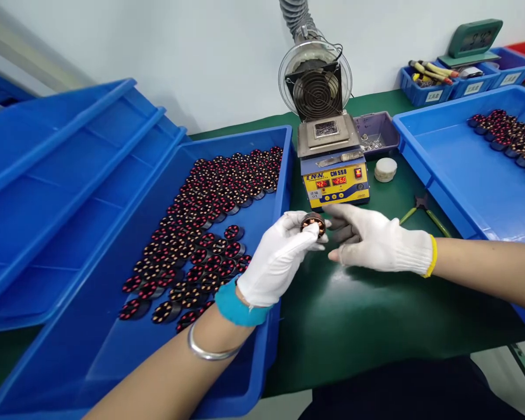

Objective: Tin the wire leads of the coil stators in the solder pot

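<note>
My left hand (280,256), in a white glove with a blue cuff, is closed on a small round black coil part with copper windings (313,223), held above the green table just in front of the solder pot. My right hand (376,239), in a white glove with a yellow cuff, reaches in from the right. Its fingers are stretched toward the coil and touch or nearly touch it, with nothing held in them. To the left, a blue tray (262,350) holds several rows of similar coils (201,227).
A yellow solder pot with red digits (335,182) stands behind the hands under a fan and fume duct (315,87). A blue tray (459,175) with more coils is at right, stacked blue trays (61,175) at left. Green-handled cutters (424,209), a tape roll (385,169) and a purple dish (376,133) lie nearby.
</note>
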The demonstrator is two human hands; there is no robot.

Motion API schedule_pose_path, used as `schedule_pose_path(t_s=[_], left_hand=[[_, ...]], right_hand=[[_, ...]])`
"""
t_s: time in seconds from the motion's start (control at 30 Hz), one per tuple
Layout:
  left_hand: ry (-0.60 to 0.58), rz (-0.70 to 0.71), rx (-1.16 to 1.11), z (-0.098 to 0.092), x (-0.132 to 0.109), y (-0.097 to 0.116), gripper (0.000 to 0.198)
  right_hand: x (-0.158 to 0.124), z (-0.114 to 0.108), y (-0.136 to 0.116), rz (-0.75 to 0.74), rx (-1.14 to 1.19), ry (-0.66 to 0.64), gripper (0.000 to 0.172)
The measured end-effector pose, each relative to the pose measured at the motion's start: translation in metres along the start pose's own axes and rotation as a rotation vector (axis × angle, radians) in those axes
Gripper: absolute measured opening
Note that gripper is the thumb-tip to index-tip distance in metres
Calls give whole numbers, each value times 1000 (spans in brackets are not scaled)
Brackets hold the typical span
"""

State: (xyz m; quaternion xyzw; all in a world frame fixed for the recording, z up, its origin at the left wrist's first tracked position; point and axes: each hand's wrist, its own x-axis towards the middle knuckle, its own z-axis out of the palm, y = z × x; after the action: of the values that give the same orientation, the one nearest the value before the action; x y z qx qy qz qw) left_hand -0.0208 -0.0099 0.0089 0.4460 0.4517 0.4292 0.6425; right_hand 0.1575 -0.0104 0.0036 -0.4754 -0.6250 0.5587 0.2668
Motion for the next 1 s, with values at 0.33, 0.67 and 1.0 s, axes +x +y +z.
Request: schedule_pose_path(t_s=[0.33, 0.67, 1.0], left_hand=[[107, 24, 112, 5, 0, -1, 32], [214, 44, -33, 7, 3, -5, 36], [158, 63, 121, 11, -4, -6, 36]], right_hand=[[-2, 15, -4, 77, 70, -83, 36], [-5, 6, -12, 107, -15, 32, 33], [3, 4, -2, -43, 37, 139, 37]])
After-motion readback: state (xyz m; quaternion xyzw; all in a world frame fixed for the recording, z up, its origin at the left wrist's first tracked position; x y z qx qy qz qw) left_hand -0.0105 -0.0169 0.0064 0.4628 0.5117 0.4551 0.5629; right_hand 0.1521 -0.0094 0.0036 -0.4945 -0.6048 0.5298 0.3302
